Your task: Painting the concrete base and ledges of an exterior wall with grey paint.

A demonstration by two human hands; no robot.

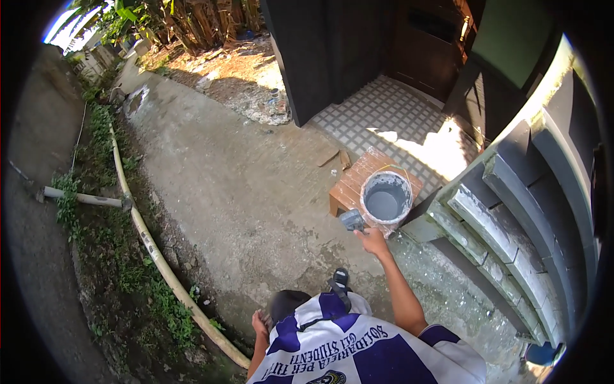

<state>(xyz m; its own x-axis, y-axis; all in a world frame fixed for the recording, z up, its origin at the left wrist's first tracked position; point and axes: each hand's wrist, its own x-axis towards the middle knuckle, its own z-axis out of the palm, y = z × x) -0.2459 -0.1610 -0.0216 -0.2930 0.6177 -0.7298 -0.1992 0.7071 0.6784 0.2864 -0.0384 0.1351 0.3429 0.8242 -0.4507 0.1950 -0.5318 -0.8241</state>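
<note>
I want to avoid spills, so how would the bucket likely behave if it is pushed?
The bucket is perhaps fairly heavy, because grey liquid lies inside. Its open top could allow spilling. It stands near the small table's edge, so a hard push might topple it.

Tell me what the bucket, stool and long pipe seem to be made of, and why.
Bucket: probably plastic, its rim dulled by pale smears.
Stool: likely wood, warm brown with pale marks; lines across its top suggest slats, though a printed surface remains possible.
Long pipe: probably plastic, fairly smooth, cream-yellow with dark stains, bending in one long curve.
</note>
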